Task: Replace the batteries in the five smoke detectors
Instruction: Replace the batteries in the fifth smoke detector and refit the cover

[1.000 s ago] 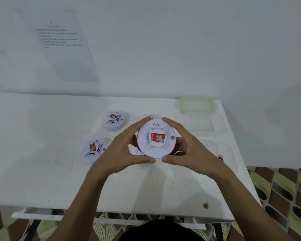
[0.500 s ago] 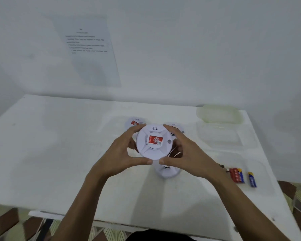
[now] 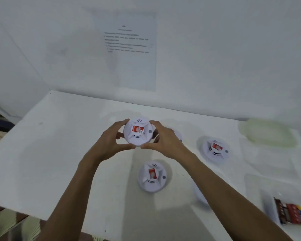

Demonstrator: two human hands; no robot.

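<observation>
I hold a round white smoke detector [image 3: 137, 132] with a red label above the white table [image 3: 59, 153]. My left hand [image 3: 109, 143] grips its left rim and my right hand [image 3: 163, 141] grips its right rim, thumbs underneath. On the table lie other detectors: one [image 3: 152, 176] below my hands, one [image 3: 215, 149] to the right, one [image 3: 178, 135] partly hidden behind my right hand, and one [image 3: 199, 193] mostly hidden under my right forearm. A pack of red and blue batteries [image 3: 291, 213] lies at the lower right.
A clear plastic lid [image 3: 266, 134] sits at the table's back right, and clear plastic containers [image 3: 271, 185] lie along the right edge around the batteries. A printed sheet [image 3: 130, 51] hangs on the wall behind. The table's front edge runs along the lower left.
The view has swung left and tilted, so the table objects now lie further right. Both hands keep the same grip on the detector, which has turned slightly.
</observation>
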